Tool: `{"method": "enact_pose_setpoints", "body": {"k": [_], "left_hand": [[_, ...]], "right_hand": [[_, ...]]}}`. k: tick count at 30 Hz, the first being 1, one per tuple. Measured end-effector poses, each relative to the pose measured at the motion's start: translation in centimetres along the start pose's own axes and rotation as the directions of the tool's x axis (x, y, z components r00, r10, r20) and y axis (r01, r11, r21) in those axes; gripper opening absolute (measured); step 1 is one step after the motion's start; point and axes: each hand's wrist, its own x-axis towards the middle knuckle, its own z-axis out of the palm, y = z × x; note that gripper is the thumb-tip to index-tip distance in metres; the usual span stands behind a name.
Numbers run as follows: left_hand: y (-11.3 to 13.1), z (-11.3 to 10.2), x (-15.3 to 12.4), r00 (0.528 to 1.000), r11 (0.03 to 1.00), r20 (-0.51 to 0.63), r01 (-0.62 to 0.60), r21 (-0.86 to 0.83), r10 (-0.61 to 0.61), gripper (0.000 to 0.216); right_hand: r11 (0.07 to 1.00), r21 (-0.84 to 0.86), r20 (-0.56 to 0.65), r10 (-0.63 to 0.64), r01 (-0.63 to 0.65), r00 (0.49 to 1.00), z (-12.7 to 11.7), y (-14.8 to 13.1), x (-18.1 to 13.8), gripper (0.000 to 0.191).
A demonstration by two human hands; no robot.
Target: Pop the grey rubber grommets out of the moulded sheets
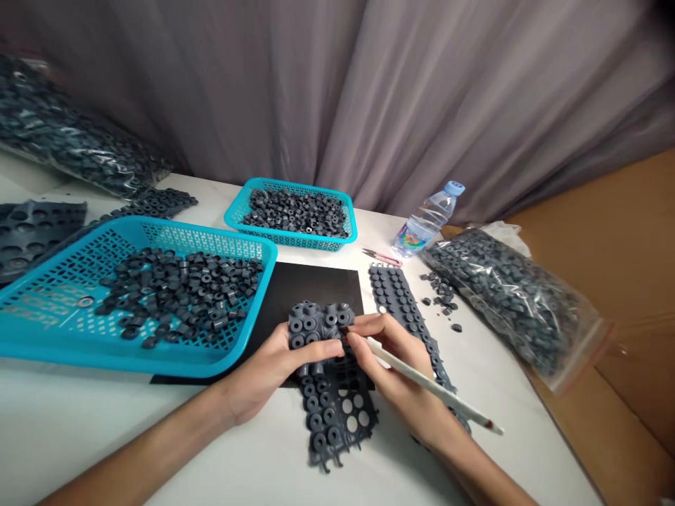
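My left hand (pixel 271 369) is closed on a dark grey moulded rubber sheet (pixel 320 420), its thumb lying across the front. Rows of ring-shaped parts stand out on the sheet's left side, while round holes show white table through its lower right. My right hand (pixel 398 362) grips a slim white pen-like tool (pixel 437 390), whose back end points down to the right. The tool's tip is hidden at my fingertips, which are against the sheet's upper right part. A second moulded sheet (pixel 398 295) lies on the table beyond my right hand.
Small dark rings fill part of a large blue basket (pixel 266 281) at left and a smaller one (pixel 352 218) behind. A black mat (pixel 316 281) lies underneath. Pink snips (pixel 382 257), a water bottle (pixel 427 221), loose pieces (pixel 443 292) and a filled bag (pixel 517 302) are at right.
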Motion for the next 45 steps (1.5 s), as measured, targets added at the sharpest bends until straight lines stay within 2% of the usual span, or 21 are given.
{"method": "enact_pose_setpoints", "body": {"k": [5,10,14,19,21,26,34,36,39,42,43,45], "left_hand": [[0.1,0.0,-0.1,1.0,1.0,-0.024,-0.003,0.0,0.003,0.044],[0.2,0.0,0.1,0.998,0.996,-0.032,-0.05,0.075,0.052,0.026],[-0.1,0.1,0.4,0.991,0.983,-0.041,-0.117,0.141,0.123,0.026],[-0.5,0.9,0.6,0.968,0.951,-0.102,-0.199,0.237,0.228,0.034],[-0.5,1.0,0.6,0.967,0.942,-0.101,-0.199,0.27,0.233,0.032],[-0.3,0.5,0.7,0.987,0.967,-0.05,-0.142,0.212,0.156,0.026],[0.0,-0.5,0.6,0.992,0.971,0.008,-0.123,0.204,0.124,0.024],[0.1,-0.5,0.7,0.992,0.979,0.013,-0.125,0.158,0.125,0.028],[-0.2,-0.4,1.0,0.987,0.98,-0.006,-0.161,0.114,0.163,0.046],[-1.4,-0.5,1.4,0.942,0.926,-0.114,-0.28,0.253,0.316,0.055],[-1.9,-0.6,1.4,0.903,0.884,-0.178,-0.316,0.345,0.392,0.057],[-2.8,-0.7,1.4,0.776,0.737,-0.268,-0.342,0.583,0.572,0.064]], "right_hand": [[0.997,0.078,0.038,0.024,-0.027,0.999,-0.2,0.2,0.1,0.007],[0.995,0.086,0.053,0.052,-0.056,0.997,-0.4,0.2,0.4,0.008],[1.0,0.016,0.028,0.019,-0.02,0.999,-0.1,0.1,0.1,0.008],[0.98,-0.174,0.004,-0.095,0.094,0.996,0.8,0.5,-0.4,0.005],[0.978,-0.188,0.0,-0.091,0.09,0.996,1.1,0.7,-0.4,0.006],[0.996,-0.085,-0.005,0.012,-0.012,1.0,0.9,0.3,0.1,0.007],[0.991,0.113,0.05,0.063,-0.069,0.997,-0.2,0.0,0.4,0.011],[0.985,0.142,0.057,0.091,-0.098,0.994,-0.5,-0.1,0.5,0.012],[0.983,0.135,0.041,0.119,-0.123,0.992,-0.7,-0.1,0.7,0.012],[0.986,0.091,0.026,0.137,-0.139,0.99,-0.6,0.2,0.9,0.013],[0.986,0.085,0.022,0.143,-0.144,0.989,-0.6,0.4,1.0,0.013],[0.984,0.088,0.023,0.151,-0.152,0.988,-0.4,0.7,1.1,0.014]]}}
